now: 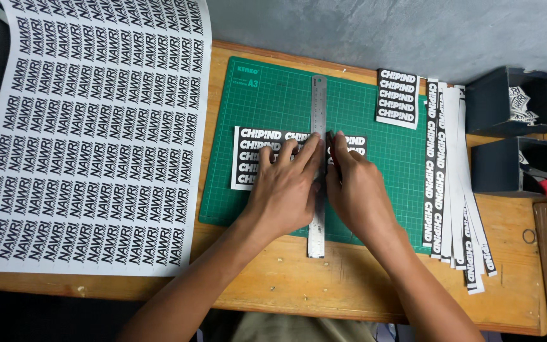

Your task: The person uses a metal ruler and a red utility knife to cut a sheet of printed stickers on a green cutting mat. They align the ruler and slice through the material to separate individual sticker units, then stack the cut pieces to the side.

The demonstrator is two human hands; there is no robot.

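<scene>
While the left hand [284, 190] presses flat, fingers spread, on a thin steel ruler [317, 166] laid across a glossy black printed sheet [253, 158] on the gridded green cutting mat [273, 101], the right hand [357, 193] is closed around a small cutter, hardly visible, at the ruler's edge

Under my fingers [299, 158] lies a black label sheet [257, 158]; a white sheet [90, 133] left, black strips [451, 183] right.

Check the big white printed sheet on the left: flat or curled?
Partly curled: the large white printed sheet lies flat on the wooden table, but its top edge bends upward.
</scene>
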